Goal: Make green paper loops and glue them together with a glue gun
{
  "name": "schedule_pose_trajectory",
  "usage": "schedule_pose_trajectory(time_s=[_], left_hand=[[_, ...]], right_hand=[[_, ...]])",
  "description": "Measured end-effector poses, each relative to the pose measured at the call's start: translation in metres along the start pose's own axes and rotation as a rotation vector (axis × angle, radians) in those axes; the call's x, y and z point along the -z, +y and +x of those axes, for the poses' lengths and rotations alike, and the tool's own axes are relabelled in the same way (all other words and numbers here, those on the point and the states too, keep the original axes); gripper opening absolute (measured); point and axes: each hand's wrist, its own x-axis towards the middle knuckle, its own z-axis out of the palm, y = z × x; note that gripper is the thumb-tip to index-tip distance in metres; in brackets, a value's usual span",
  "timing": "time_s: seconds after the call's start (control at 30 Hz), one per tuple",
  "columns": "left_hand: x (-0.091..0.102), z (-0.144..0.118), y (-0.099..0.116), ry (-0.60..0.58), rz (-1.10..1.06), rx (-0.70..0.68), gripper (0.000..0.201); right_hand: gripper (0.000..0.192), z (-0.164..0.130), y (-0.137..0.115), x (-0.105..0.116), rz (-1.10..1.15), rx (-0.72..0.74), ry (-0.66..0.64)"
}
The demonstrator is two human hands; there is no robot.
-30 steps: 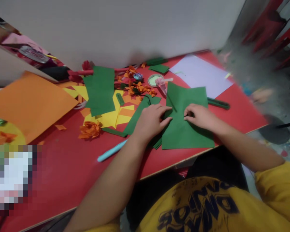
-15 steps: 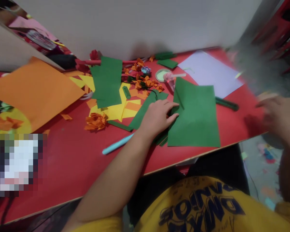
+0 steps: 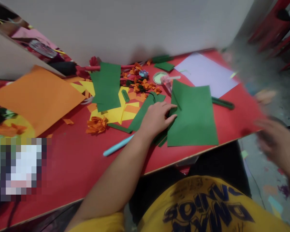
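Observation:
My left hand [image 3: 158,119] lies at the left edge of a green paper sheet [image 3: 193,117], thumb and index finger stretched apart and touching it. The sheet has a creased upper left corner. Under and beside this hand are more green paper pieces [image 3: 142,112], and a light blue pen-like stick [image 3: 118,145] lies by the forearm. My right hand [image 3: 275,138] hangs beyond the table's right edge, smeared by motion, so its fingers cannot be made out. Right of the sheet lies a dark green stick-like object [image 3: 222,103].
On the red table [image 3: 70,167] are orange paper [image 3: 38,100], a lilac sheet [image 3: 207,74], orange paper flowers [image 3: 96,125], yellow scraps [image 3: 111,114] and a round dish [image 3: 159,78]. A wall [image 3: 147,29] stands behind. Paper scraps litter the floor [image 3: 258,180].
My right hand has moved down and away from the table's right edge. My left hand and the green sheet stay together; the view has shifted slightly.

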Motion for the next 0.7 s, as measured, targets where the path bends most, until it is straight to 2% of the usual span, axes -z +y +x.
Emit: schedule_pose_trajectory(time_s=[0.03,0.07,0.17,0.2,0.23,0.3,0.37,0.43,0.5,0.6,0.7], left_hand=[[-0.001,0.0,0.0,0.004,0.002,-0.008,0.035],[-0.001,-0.001,0.001,0.009,0.003,-0.016,0.035],[-0.002,-0.002,0.002,0.029,0.004,-0.042,0.035],[-0.002,-0.002,0.003,0.034,0.005,-0.047,0.035],[-0.002,-0.002,0.003,0.035,0.006,-0.049,0.035],[-0.003,-0.002,0.003,0.029,0.008,-0.04,0.035],[-0.003,-0.001,0.003,0.015,0.009,-0.028,0.034],[-0.004,0.0,0.002,0.01,0.009,-0.029,0.034],[-0.004,0.001,0.001,0.018,0.002,-0.036,0.034],[-0.005,0.0,0.001,0.025,-0.014,-0.037,0.034],[-0.006,0.0,0.002,0.024,-0.022,-0.047,0.034]], right_hand=[[0.027,0.018,-0.027,-0.012,0.074,0.081,0.008],[0.023,0.037,-0.055,-0.027,0.168,0.187,-0.05],[0.028,0.092,-0.122,-0.078,0.264,0.352,-0.214],[0.032,0.105,-0.137,-0.092,0.236,0.398,-0.263],[0.044,0.112,-0.147,-0.103,0.201,0.45,-0.291],[0.075,0.112,-0.156,-0.115,0.155,0.522,-0.334],[0.089,0.098,-0.153,-0.113,0.145,0.558,-0.378],[0.085,0.081,-0.144,-0.104,0.174,0.588,-0.429],[0.069,0.071,-0.137,-0.095,0.255,0.613,-0.467],[0.053,0.073,-0.137,-0.092,0.373,0.63,-0.459],[0.071,0.085,-0.146,-0.103,0.283,0.536,-0.369]])
